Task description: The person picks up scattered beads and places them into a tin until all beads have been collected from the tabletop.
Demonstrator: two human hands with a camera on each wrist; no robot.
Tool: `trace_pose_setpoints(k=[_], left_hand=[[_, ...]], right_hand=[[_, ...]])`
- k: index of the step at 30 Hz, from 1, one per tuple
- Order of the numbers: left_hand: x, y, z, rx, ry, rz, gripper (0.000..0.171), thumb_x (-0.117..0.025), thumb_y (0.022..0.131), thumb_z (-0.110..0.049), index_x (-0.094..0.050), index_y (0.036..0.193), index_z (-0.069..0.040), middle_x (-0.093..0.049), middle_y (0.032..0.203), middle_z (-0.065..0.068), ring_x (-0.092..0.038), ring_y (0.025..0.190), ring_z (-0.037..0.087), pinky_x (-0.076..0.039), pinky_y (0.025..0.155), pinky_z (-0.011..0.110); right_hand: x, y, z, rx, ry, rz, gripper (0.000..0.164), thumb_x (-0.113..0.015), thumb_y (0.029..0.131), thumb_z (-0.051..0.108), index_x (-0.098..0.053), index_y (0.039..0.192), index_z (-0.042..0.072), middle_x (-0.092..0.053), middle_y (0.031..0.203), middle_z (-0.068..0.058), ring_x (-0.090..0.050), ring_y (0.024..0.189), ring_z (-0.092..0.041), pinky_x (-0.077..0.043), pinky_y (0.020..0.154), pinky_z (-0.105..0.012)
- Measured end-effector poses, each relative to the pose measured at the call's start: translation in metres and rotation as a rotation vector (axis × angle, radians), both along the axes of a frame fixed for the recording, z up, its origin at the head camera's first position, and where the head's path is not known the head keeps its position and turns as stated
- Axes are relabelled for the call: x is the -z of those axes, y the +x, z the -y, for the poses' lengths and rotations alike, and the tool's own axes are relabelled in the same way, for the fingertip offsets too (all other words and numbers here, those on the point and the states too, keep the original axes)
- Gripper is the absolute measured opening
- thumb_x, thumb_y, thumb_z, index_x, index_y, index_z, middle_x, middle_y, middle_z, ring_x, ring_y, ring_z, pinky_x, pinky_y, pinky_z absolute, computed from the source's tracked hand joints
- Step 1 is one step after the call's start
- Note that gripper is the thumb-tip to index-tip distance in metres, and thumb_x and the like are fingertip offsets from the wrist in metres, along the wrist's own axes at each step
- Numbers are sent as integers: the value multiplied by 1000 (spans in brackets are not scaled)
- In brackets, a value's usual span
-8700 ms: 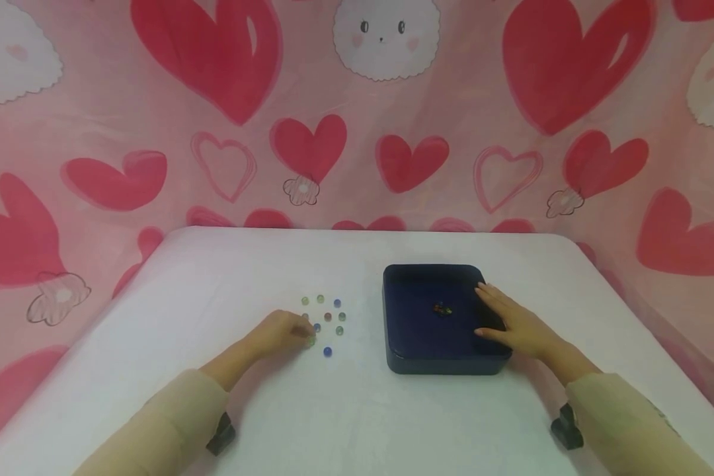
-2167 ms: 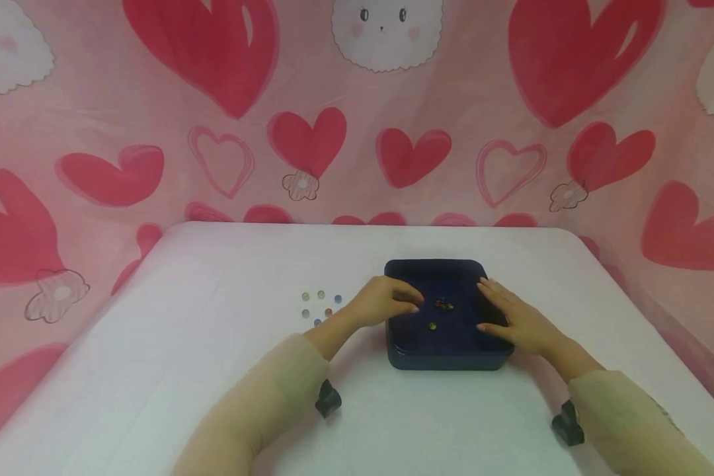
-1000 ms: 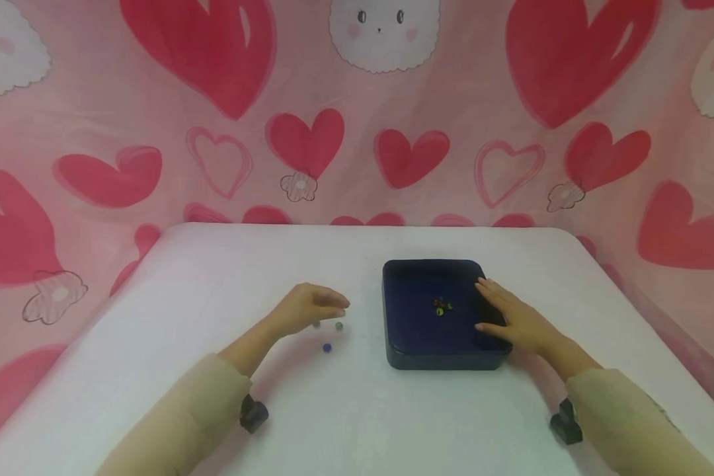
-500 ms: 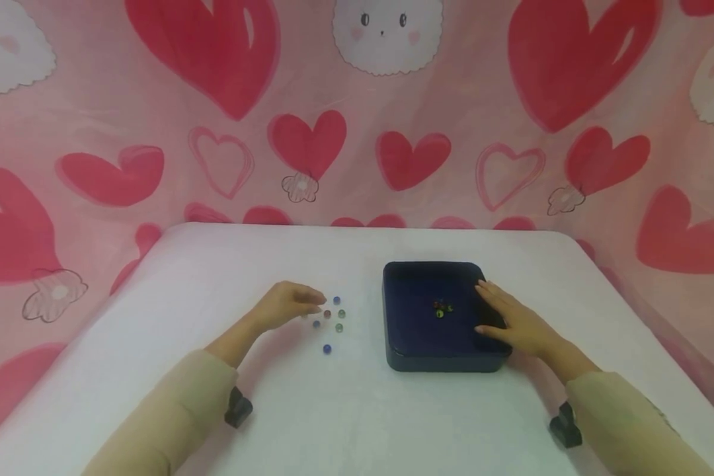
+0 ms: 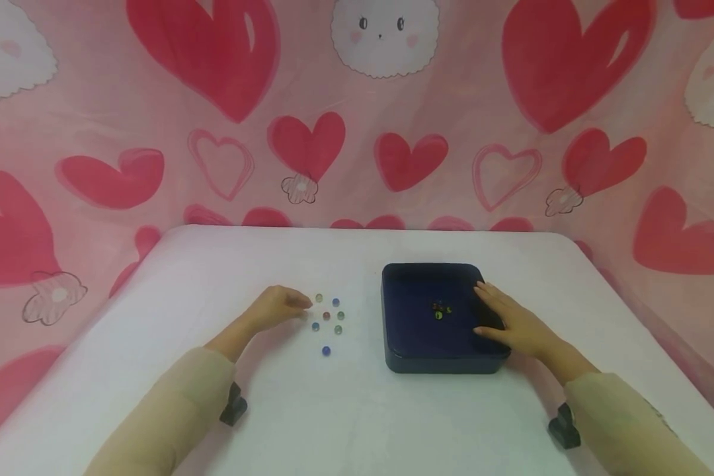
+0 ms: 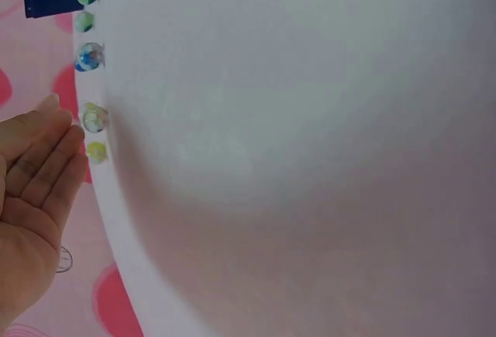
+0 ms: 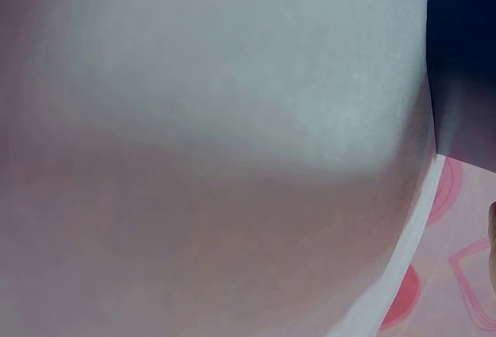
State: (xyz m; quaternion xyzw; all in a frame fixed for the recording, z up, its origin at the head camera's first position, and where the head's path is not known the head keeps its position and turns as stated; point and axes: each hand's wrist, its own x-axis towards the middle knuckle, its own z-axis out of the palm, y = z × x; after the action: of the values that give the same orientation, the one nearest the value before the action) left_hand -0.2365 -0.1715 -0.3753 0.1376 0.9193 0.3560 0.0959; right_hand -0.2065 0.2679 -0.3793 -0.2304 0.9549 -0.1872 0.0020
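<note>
While the left hand (image 5: 276, 309) hovers, fingers slightly parted, a stray brush could scatter the round marbles (image 5: 326, 316); the right hand (image 5: 520, 327), fingers spread, rests on the tray (image 5: 446, 365).

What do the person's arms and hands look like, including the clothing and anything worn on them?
The left sleeve and right sleeve are loose and pale beige. A thin dark marking shows on the right one's outer side. A small dark device sits under the left one, another under the right. The left hand and right hand wear no gloves.
</note>
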Motion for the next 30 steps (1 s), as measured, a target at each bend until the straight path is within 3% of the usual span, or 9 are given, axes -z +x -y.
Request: trace_pose_setpoints(k=[7, 20, 30], left_hand=[[6, 0, 0, -29, -67, 32, 28, -64, 78, -13, -62, 105, -10, -59, 107, 5, -47, 109, 24, -38, 89, 38], [11, 2, -2, -16, -106, 1, 24, -62, 78, -9, -64, 102, -11, -57, 112, 6, -45, 111, 25, -35, 91, 39], [13, 3, -4, 2, -144, -44, 19, -62, 77, -6, -65, 96, -12, -60, 104, 5, -47, 109, 24, -35, 91, 38]], right_hand=[[1, 3, -1, 0, -6, -4, 75, -58, 78, 41, -25, 135, 5, -19, 140, -16, -14, 126, -34, -17, 93, -58], [3, 3, -4, -3, 8, -13, 76, -58, 78, 42, -24, 135, 5, -18, 140, -15, -14, 126, -34, -16, 94, -57], [-1, 3, -3, -8, 9, 1, 76, -57, 79, 43, -23, 136, 6, -18, 140, -16, -13, 126, -35, -16, 93, -57]])
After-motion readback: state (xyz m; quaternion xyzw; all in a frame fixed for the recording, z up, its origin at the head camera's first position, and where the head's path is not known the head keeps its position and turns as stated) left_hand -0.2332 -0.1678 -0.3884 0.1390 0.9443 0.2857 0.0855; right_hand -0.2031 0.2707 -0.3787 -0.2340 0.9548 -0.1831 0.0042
